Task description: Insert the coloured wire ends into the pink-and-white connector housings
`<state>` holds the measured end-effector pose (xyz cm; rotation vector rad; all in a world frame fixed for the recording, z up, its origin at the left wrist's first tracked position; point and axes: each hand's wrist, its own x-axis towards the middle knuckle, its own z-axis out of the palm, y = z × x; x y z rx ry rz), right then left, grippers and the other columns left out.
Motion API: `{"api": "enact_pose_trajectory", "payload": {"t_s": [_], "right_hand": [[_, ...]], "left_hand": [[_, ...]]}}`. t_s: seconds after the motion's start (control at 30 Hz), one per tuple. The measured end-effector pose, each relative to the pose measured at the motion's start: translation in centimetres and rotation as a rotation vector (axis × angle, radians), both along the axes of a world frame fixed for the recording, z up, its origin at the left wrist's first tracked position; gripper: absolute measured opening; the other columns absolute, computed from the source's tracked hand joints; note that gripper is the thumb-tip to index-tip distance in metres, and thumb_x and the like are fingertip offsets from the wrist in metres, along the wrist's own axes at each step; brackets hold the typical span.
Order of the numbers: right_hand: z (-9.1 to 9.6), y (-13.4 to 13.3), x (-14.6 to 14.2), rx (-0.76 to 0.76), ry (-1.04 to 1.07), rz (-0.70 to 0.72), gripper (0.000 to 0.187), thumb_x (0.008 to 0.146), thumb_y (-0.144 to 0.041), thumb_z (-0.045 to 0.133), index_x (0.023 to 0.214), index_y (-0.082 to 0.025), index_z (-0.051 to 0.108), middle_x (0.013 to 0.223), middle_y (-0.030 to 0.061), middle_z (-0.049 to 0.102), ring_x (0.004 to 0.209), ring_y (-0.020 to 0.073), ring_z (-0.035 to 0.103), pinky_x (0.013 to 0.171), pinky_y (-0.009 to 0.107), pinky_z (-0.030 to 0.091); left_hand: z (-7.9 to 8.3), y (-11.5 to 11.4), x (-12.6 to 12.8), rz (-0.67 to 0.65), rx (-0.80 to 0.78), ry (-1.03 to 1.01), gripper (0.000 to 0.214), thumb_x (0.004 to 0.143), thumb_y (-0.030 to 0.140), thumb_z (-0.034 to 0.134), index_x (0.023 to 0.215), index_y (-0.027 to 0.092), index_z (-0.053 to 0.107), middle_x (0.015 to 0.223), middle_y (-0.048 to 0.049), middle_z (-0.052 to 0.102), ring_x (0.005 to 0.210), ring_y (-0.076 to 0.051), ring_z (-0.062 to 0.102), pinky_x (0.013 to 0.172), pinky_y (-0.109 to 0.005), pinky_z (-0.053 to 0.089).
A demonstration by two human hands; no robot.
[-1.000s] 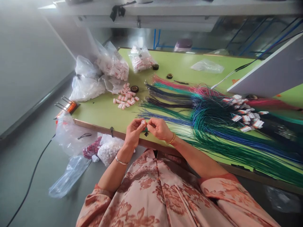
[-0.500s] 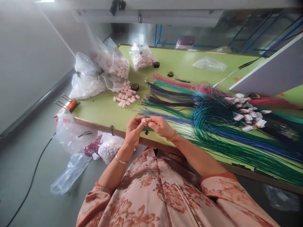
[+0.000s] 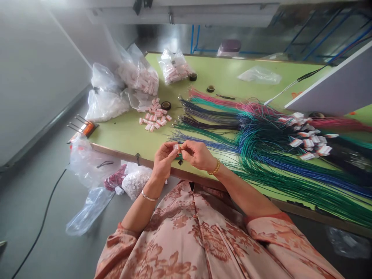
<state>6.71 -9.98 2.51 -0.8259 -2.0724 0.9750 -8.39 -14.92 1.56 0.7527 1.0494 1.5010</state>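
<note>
Between thumb and fingers of my left hand (image 3: 163, 159) is a small white and orange connector housing (image 3: 176, 147). My right hand (image 3: 198, 155) is pinched closed just right of it, close against the housing. A thin wire seems to be in the right fingers, but its end is too small to make out. Bundles of green, blue, black and pink wires (image 3: 258, 135) lie to the right, several with connectors (image 3: 312, 141) on them. A loose pile of the same connector housings (image 3: 155, 116) lies beyond my left hand.
Clear bags of connectors (image 3: 176, 69) and a white bag (image 3: 106, 104) stand at the back left. Black tape rolls (image 3: 166, 105) lie on the green table (image 3: 124, 131). An orange device with metal prongs (image 3: 83, 130) sits at the left corner. A grey panel (image 3: 334, 85) rises at right.
Both hands stay together around the connector housing, with the right hand turned slightly. The view has shifted a little.
</note>
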Motion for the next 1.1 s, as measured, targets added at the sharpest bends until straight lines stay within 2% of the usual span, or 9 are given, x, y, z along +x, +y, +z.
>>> {"api": "enact_pose_trajectory", "payload": {"t_s": [0.1, 0.27, 0.4, 0.57, 0.67, 0.77, 0.87, 0.97, 1.1], "right_hand": [[0.0, 0.0, -0.1, 0.026, -0.033, -0.026, 0.011, 0.081, -0.027, 0.053, 0.073, -0.018, 0.054, 0.067, -0.0002, 0.056, 0.059, 0.0101, 0.041, 0.058, 0.024, 0.031], [0.0, 0.0, -0.1, -0.262, 0.058, -0.011, 0.02, 0.08, -0.035, 0.051, 0.068, -0.018, 0.05, 0.06, -0.0028, 0.046, 0.055, 0.009, 0.035, 0.052, 0.023, 0.028], [0.2, 0.1, -0.1, -0.353, 0.091, -0.01, 0.022, 0.078, -0.037, 0.052, 0.067, -0.018, 0.051, 0.061, -0.0025, 0.046, 0.057, 0.0091, 0.035, 0.053, 0.024, 0.029], [-0.2, -0.3, -0.4, -0.329, 0.099, -0.043, 0.024, 0.08, -0.039, 0.054, 0.07, -0.017, 0.053, 0.063, -0.0009, 0.052, 0.059, 0.0101, 0.039, 0.055, 0.024, 0.032], [-0.7, -0.5, -0.8, -0.297, 0.079, -0.079, 0.023, 0.079, -0.039, 0.054, 0.069, -0.018, 0.051, 0.063, -0.0011, 0.052, 0.058, 0.0099, 0.04, 0.055, 0.024, 0.032], [-0.7, -0.5, -0.9, -0.255, 0.056, -0.045, 0.022, 0.081, -0.038, 0.053, 0.072, -0.018, 0.051, 0.064, -0.0013, 0.053, 0.057, 0.0099, 0.04, 0.055, 0.024, 0.032], [-0.3, -0.4, -0.8, -0.207, 0.018, 0.004, 0.018, 0.083, -0.034, 0.051, 0.077, -0.018, 0.053, 0.062, -0.0025, 0.052, 0.055, 0.0097, 0.038, 0.054, 0.024, 0.031], [-0.2, -0.5, -0.8, -0.177, -0.019, 0.013, 0.016, 0.084, -0.032, 0.049, 0.076, -0.019, 0.052, 0.061, -0.0028, 0.052, 0.055, 0.0097, 0.038, 0.054, 0.024, 0.03], [-0.9, -1.4, -1.1, -0.169, -0.056, -0.003, 0.014, 0.085, -0.029, 0.049, 0.074, -0.019, 0.052, 0.058, -0.0034, 0.049, 0.053, 0.0097, 0.036, 0.054, 0.024, 0.028]], "left_hand": [[0.0, -0.1, 0.1, -0.003, -0.034, -0.025, 0.037, 0.065, 0.036, 0.086, 0.092, 0.018, 0.068, 0.078, -0.0004, 0.068, 0.072, -0.011, 0.063, 0.072, -0.024, 0.051], [-0.2, -0.3, 0.3, -0.041, -0.024, -0.095, 0.037, 0.065, 0.036, 0.086, 0.092, 0.018, 0.069, 0.079, -0.0006, 0.068, 0.072, -0.01, 0.062, 0.072, -0.023, 0.051], [-0.3, -0.3, 0.3, -0.035, 0.015, -0.063, 0.036, 0.066, 0.037, 0.085, 0.093, 0.019, 0.069, 0.079, -0.0013, 0.068, 0.072, -0.011, 0.062, 0.073, -0.026, 0.05], [-1.1, -0.5, 0.9, 0.091, 0.106, 0.117, 0.033, 0.071, 0.039, 0.082, 0.094, 0.02, 0.069, 0.079, -0.0016, 0.067, 0.074, -0.012, 0.062, 0.073, -0.026, 0.049], [-1.8, -0.6, 1.0, 0.164, 0.093, 0.196, 0.03, 0.073, 0.04, 0.08, 0.093, 0.021, 0.069, 0.081, -0.0011, 0.067, 0.074, -0.011, 0.061, 0.071, -0.023, 0.048], [-1.8, -0.4, 0.5, 0.128, 0.048, 0.112, 0.031, 0.072, 0.039, 0.081, 0.093, 0.019, 0.069, 0.079, -0.0006, 0.067, 0.073, -0.01, 0.061, 0.071, -0.022, 0.048], [-1.1, -0.1, -0.2, 0.082, 0.013, 0.008, 0.035, 0.068, 0.037, 0.084, 0.093, 0.018, 0.069, 0.079, -0.0007, 0.067, 0.072, -0.009, 0.061, 0.071, -0.022, 0.048], [-0.6, -0.2, -0.6, 0.066, 0.003, 0.003, 0.036, 0.067, 0.036, 0.085, 0.093, 0.017, 0.069, 0.076, -0.0006, 0.067, 0.069, -0.009, 0.06, 0.069, -0.022, 0.049], [-1.0, -0.7, -0.4, 0.074, 0.001, 0.03, 0.037, 0.065, 0.037, 0.086, 0.091, 0.017, 0.069, 0.076, -0.0007, 0.068, 0.069, -0.009, 0.061, 0.07, -0.022, 0.049]]}}
